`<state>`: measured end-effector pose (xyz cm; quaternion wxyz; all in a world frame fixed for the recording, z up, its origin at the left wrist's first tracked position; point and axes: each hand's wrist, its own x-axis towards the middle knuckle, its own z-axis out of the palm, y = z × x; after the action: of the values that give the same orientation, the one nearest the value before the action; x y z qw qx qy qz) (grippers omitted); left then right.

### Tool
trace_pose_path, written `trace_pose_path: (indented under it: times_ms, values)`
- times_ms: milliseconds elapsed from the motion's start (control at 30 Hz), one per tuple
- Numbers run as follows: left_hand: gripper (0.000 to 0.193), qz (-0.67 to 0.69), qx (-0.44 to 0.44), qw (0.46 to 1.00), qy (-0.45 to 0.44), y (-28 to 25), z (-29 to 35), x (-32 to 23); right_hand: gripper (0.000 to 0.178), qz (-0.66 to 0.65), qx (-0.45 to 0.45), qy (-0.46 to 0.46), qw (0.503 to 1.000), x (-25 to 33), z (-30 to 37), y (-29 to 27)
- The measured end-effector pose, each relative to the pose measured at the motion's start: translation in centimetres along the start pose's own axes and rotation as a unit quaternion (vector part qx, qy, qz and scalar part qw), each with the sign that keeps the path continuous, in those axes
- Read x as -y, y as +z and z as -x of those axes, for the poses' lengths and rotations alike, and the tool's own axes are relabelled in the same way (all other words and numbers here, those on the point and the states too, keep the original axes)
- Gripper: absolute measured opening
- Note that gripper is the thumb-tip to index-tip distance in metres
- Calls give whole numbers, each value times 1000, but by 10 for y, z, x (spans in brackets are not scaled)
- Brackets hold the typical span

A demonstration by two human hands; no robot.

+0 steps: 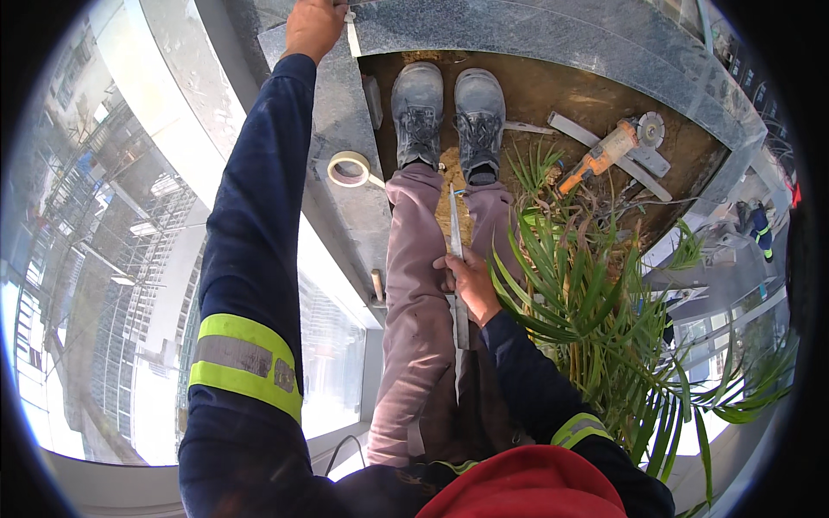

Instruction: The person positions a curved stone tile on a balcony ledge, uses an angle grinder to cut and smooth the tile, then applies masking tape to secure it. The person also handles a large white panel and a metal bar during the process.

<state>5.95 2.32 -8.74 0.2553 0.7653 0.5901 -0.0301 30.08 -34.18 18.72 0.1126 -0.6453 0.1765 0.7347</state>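
My left hand (315, 28) reaches to the far end of the grey stone slabs, fingers curled and partly cut off by the picture's upper edge. Right beside its fingertips a short pale strip of tape (352, 36) lies over a slab joint. What those fingers hold, if anything, is hidden. Between my legs, my right hand (469, 285) is closed around a long, narrow grey metal strip (456, 226), which points away from me. A roll of masking tape (349, 169) rests on the stone ledge (341, 121) left of my legs, with a loose end sticking out.
My boots (418, 104) stand in a brown soil bed framed by stone. An orange angle grinder (604, 155) lies at the right among metal pieces (572, 129). A leafy palm plant (596, 302) crowds my right arm. Glass (129, 259) drops away at the left. A wooden handle (377, 285) sits by the ledge.
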Motion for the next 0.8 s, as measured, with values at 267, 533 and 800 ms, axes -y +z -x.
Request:
trace_pose_path:
  times_ms: [267,533,800]
  values:
    - [20,-49,-14,997,49,0,2,-7,20,-7,3,-15,1000,0,0,2]
    - [29,-89,-108,986,87,25,27,-6,19,-38,4,-16,999,-4,-1,4]
    - [22,67,-162,984,-1,10,37,-11,19,-66,21,-10,998,-17,-9,-3]
